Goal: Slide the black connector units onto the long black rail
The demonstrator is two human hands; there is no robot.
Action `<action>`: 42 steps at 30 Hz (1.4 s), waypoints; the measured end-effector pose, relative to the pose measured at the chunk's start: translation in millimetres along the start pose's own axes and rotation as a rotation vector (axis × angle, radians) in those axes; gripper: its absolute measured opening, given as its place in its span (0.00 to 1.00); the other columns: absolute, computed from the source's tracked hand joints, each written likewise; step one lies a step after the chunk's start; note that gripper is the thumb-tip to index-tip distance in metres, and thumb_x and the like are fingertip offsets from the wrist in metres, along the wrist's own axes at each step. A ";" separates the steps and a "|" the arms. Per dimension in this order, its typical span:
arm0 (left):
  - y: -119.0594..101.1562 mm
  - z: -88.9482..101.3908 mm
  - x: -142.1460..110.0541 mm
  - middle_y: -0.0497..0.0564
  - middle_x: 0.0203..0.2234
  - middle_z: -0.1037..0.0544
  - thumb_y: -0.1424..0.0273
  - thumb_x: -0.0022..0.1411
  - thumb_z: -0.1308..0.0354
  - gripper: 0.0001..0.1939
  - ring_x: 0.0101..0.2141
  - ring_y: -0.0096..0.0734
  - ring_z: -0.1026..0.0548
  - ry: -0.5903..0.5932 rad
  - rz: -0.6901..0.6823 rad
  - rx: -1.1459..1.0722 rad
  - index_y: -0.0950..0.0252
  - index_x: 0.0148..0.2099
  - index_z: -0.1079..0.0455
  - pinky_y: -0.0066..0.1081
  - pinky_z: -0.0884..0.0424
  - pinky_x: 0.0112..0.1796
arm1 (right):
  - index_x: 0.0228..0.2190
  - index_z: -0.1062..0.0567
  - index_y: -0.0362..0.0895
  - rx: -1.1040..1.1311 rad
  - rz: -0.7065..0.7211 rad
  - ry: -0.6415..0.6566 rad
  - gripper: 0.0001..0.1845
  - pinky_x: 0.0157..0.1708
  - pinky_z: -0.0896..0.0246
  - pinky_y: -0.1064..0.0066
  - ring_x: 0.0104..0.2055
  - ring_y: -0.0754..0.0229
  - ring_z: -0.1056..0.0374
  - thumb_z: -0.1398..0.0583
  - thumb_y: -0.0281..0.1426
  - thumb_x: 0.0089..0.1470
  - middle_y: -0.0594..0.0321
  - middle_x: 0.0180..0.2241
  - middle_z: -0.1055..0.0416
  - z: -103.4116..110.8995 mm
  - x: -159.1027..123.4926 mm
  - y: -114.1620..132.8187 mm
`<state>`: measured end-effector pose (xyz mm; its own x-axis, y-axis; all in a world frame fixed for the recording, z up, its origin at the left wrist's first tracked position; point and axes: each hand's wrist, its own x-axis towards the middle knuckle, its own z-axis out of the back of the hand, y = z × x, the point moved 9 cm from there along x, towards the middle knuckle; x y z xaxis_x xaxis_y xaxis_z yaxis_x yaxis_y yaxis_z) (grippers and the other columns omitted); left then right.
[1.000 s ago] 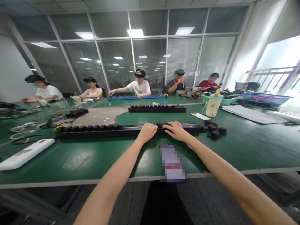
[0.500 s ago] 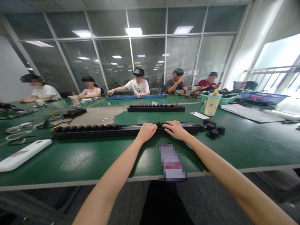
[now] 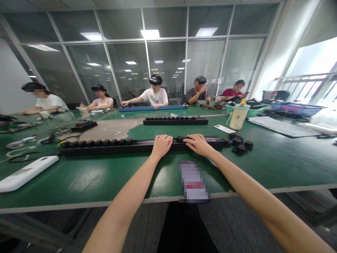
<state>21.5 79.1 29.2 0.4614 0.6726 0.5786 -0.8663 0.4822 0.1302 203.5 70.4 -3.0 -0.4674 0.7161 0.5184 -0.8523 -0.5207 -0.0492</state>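
Note:
A long black rail (image 3: 126, 148) with a pale groove along its top lies across the green table in front of me. Several small black knob-like parts (image 3: 98, 143) sit in a row on its left stretch. One more black knob-like part (image 3: 179, 139) stands on the rail between my hands. My left hand (image 3: 162, 145) is wrapped over the rail, a little left of that part and apart from it. At the part's right side is my right hand (image 3: 198, 144), its thumb and forefinger tips against it, the other fingers bent over the rail and partly hidden.
Several loose black parts (image 3: 239, 144) lie beyond the rail's right end. A phone (image 3: 193, 181) lies at the table's near edge, a white device (image 3: 28, 174) at left. Behind are a second black rail (image 3: 175, 122), a yellow cup (image 3: 239, 117) and several seated people.
My left hand has slid a little left along the rail, away from the knob-like part between my hands, which now shows more fully. My right hand has stayed almost in place.

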 end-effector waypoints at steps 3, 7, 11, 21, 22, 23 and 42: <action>14.4 5.5 1.1 0.57 0.46 0.18 0.66 0.81 0.58 0.22 0.49 0.43 0.23 -0.028 0.104 0.041 0.65 0.49 0.22 0.41 0.35 0.53 | 0.61 0.22 0.54 -0.006 0.006 -0.006 0.23 0.68 0.49 0.44 0.67 0.45 0.36 0.50 0.39 0.75 0.50 0.64 0.28 0.8 -0.1 -0.3; 45.0 17.9 -1.8 0.65 0.50 0.21 0.66 0.78 0.57 0.23 0.53 0.53 0.26 -0.076 0.281 0.106 0.70 0.50 0.22 0.47 0.36 0.56 | 0.61 0.21 0.54 -0.010 0.008 -0.013 0.23 0.67 0.49 0.43 0.67 0.45 0.35 0.50 0.39 0.75 0.49 0.64 0.27 1.0 -0.2 -0.8; 92.7 31.8 -17.5 0.72 0.55 0.25 0.61 0.75 0.53 0.25 0.59 0.61 0.30 -0.102 0.586 0.249 0.77 0.54 0.22 0.51 0.39 0.62 | 0.61 0.21 0.53 -0.012 0.013 -0.012 0.23 0.67 0.48 0.43 0.66 0.45 0.35 0.50 0.39 0.75 0.49 0.64 0.27 1.2 -0.4 -0.4; 152.1 29.2 -54.1 0.79 0.73 0.43 0.57 0.74 0.52 0.36 0.74 0.68 0.47 0.100 1.031 0.222 0.78 0.73 0.37 0.63 0.55 0.71 | 0.61 0.21 0.53 -0.024 0.002 -0.004 0.23 0.67 0.49 0.45 0.67 0.46 0.35 0.50 0.39 0.75 0.50 0.64 0.28 1.5 -0.4 -0.6; 150.8 28.7 -53.8 0.79 0.73 0.43 0.56 0.75 0.52 0.37 0.74 0.68 0.47 0.109 1.028 0.218 0.78 0.74 0.39 0.61 0.56 0.72 | 0.61 0.21 0.53 -0.025 0.001 -0.002 0.23 0.67 0.49 0.45 0.67 0.46 0.35 0.50 0.39 0.75 0.50 0.65 0.28 1.5 -0.3 -0.5; 149.0 28.4 -53.1 0.79 0.73 0.43 0.55 0.75 0.52 0.37 0.74 0.69 0.48 0.114 1.023 0.217 0.78 0.74 0.39 0.60 0.56 0.72 | 0.61 0.22 0.53 -0.026 0.002 0.000 0.23 0.67 0.49 0.45 0.67 0.46 0.35 0.50 0.39 0.75 0.50 0.65 0.28 1.3 -0.3 -0.4; 138.0 27.6 -49.1 0.80 0.72 0.42 0.56 0.73 0.50 0.39 0.72 0.69 0.46 0.129 1.021 0.166 0.83 0.74 0.41 0.56 0.38 0.66 | 0.61 0.22 0.53 0.004 0.012 -0.022 0.25 0.66 0.50 0.46 0.65 0.46 0.36 0.52 0.42 0.75 0.50 0.63 0.27 0.7 -1.0 -2.4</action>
<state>-125.9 97.2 40.9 -0.4970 0.7768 0.3868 -0.8670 -0.4260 -0.2584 206.2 70.6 -2.8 -0.4720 0.6996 0.5364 -0.8459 -0.5307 -0.0521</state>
